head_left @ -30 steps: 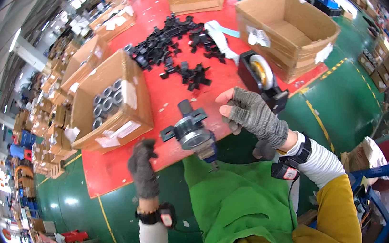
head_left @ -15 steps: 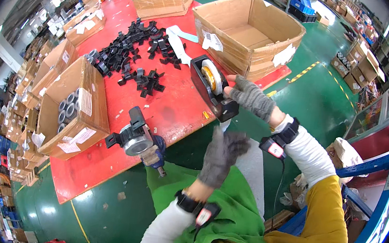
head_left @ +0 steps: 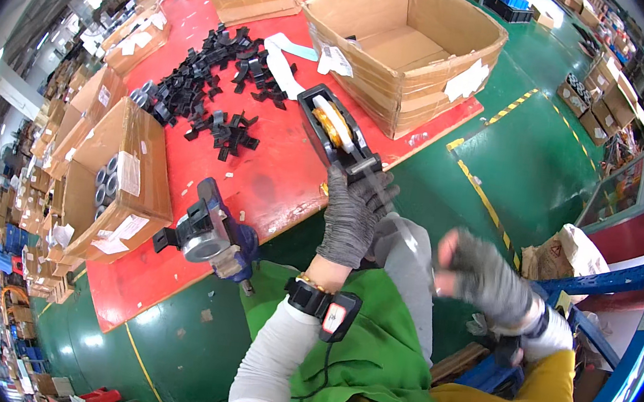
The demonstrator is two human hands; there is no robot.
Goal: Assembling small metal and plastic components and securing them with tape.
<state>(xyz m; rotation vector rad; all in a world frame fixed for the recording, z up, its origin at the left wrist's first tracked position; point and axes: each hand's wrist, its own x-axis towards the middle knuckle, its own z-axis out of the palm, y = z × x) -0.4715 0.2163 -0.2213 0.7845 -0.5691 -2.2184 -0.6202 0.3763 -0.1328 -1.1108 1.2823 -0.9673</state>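
Note:
A black tape dispenser with a white and yellow roll stands at the edge of the red table. My left hand, in a grey fingerless glove, grips its near end. From there a clear tape strip stretches toward my right hand. That gloved hand is out to the right, blurred by motion, with its fingers closed on the strip's end as far as I can see. Left of my hands, a blue bench vise sits at the table edge. A grey metal ring with black clips is at the vise.
Black plastic clips lie heaped on the red table. Behind the dispenser stands a large open carton. Another carton at the left holds grey rings. A blue metal frame rises close by my right arm.
My left hand has moved up onto the dispenser's near end. My right hand has swung away from the dispenser, down and to the right, and a tape strip now stretches out.

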